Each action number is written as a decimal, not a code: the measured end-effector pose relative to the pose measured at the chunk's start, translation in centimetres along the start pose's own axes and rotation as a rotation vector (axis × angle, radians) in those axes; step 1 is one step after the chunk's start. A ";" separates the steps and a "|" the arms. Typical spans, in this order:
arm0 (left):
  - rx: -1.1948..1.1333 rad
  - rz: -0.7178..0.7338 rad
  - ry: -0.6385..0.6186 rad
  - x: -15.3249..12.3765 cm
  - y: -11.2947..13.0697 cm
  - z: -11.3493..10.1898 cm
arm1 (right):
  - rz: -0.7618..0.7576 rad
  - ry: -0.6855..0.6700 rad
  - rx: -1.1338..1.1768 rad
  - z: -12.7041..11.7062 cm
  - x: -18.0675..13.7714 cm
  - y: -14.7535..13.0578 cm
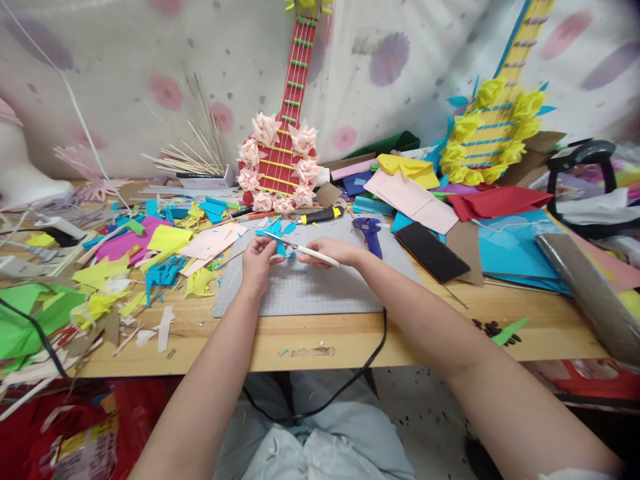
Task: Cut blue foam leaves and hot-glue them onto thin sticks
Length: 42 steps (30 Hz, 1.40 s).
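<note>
My left hand [257, 261] pinches a small piece of blue paper [278, 239] above the grey cutting mat [300, 293]. My right hand [330, 252] grips a pair of scissors with pale handles [307, 251]. Their blades point left and reach into the blue paper between my two hands. Both hands hover just over the far part of the mat, close together.
A blue glue gun [369, 232] lies just right of my hands, its black cord [350, 380] running off the table edge. A red paper guitar with pink roses [280, 160] and a yellow one [493, 133] lean at the back. Coloured paper scraps [125, 267] cover the left; foam sheets [510, 250] lie right.
</note>
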State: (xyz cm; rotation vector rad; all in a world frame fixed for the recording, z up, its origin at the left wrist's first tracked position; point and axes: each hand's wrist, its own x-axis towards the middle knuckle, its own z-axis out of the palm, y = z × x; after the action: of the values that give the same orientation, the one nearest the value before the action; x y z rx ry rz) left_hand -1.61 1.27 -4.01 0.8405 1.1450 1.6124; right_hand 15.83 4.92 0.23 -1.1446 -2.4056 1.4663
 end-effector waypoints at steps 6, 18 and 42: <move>0.003 -0.006 -0.011 0.0 0.1 0.0 | 0.017 0.009 0.018 -0.2 0.4 0.5; 0.038 0.053 0.058 0.4 0.3 -0.5 | -0.089 0.033 0.108 -0.6 0.8 0.2; 0.087 0.072 0.133 0.8 0.5 -0.6 | -0.059 0.546 0.487 0.7 6.6 -3.2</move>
State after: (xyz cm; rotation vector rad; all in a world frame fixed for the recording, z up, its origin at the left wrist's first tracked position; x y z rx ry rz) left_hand -2.56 1.84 -3.77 0.8494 1.2989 1.7084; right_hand 9.03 7.81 0.54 -1.1458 -1.5981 1.3810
